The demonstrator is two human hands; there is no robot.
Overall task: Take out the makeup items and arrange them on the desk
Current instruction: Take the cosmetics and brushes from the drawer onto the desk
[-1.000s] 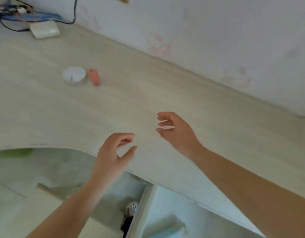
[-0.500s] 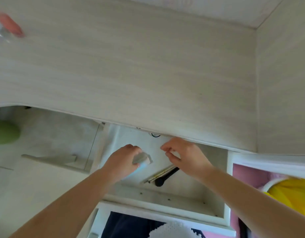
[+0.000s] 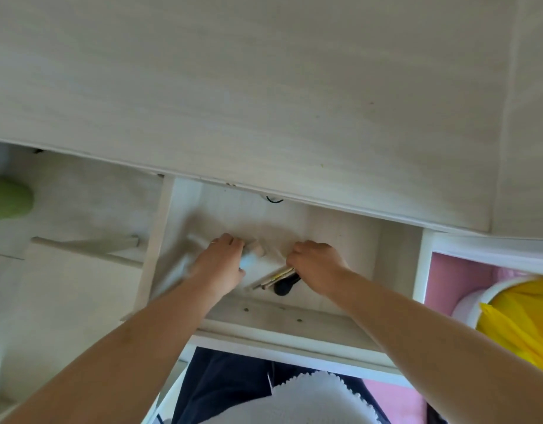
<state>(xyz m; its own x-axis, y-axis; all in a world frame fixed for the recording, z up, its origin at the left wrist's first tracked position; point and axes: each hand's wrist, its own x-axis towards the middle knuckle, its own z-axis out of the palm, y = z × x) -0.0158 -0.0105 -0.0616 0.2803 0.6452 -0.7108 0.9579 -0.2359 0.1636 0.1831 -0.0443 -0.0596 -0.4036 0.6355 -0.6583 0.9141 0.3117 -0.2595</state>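
Observation:
Both my hands are inside an open pale-wood drawer (image 3: 282,322) below the desk top (image 3: 264,87). My left hand (image 3: 221,264) is closed around a small pale blue and beige item (image 3: 251,255), blurred by motion. My right hand (image 3: 317,264) is closed over the handles of several makeup brushes (image 3: 275,278), thin pale and yellow sticks plus one with a black bristle head (image 3: 284,289) pointing towards me. The brush handles are hidden under my fingers.
To the right is a pink compartment (image 3: 457,280) holding a white bin with a yellow bag (image 3: 521,316). A green object (image 3: 7,200) lies at far left under the desk. My dark trousers and a white cloth (image 3: 319,396) are below the drawer.
The view dropped from the desk top to the drawer. Both hands moved from above the desk into the drawer; the left took the pale item, the right closed on the brushes.

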